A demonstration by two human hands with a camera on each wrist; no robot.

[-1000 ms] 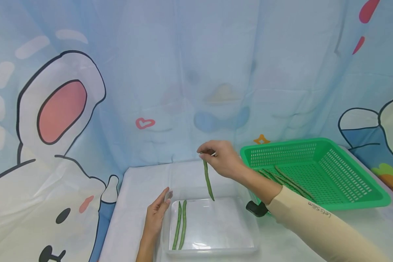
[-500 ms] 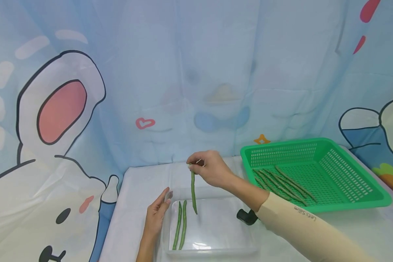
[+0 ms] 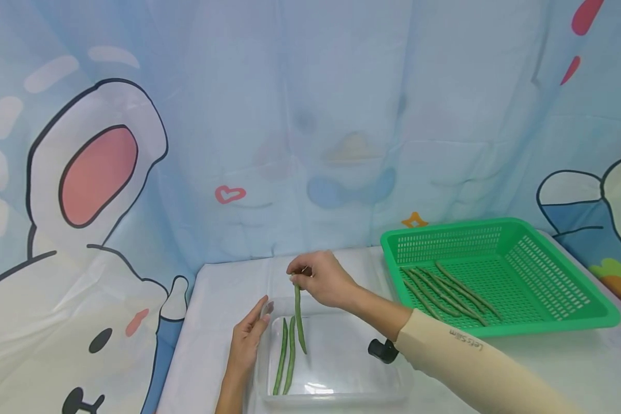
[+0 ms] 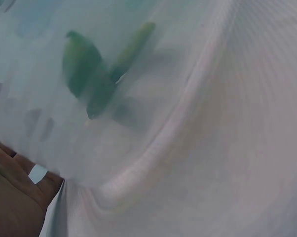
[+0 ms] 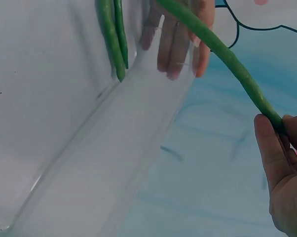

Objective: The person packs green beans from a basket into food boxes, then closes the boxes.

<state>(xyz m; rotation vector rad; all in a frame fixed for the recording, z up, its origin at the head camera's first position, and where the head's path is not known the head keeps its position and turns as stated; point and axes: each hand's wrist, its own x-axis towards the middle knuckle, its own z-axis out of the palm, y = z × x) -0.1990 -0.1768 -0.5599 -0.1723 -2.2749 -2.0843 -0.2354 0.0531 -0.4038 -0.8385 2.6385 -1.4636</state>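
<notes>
Currently I have the right hand pinching a green bean by its upper end, hanging over the left part of the clear box, just beside two lying beans. Whether its tip touches the bottom, I can't tell. Held at one end only, it could swing and fall across that pair if I release too high. The left hand rests at the left wall, fingers fairly straight; uneven pressure might slide the box. The black wrist piece could knock the right wall.
</notes>
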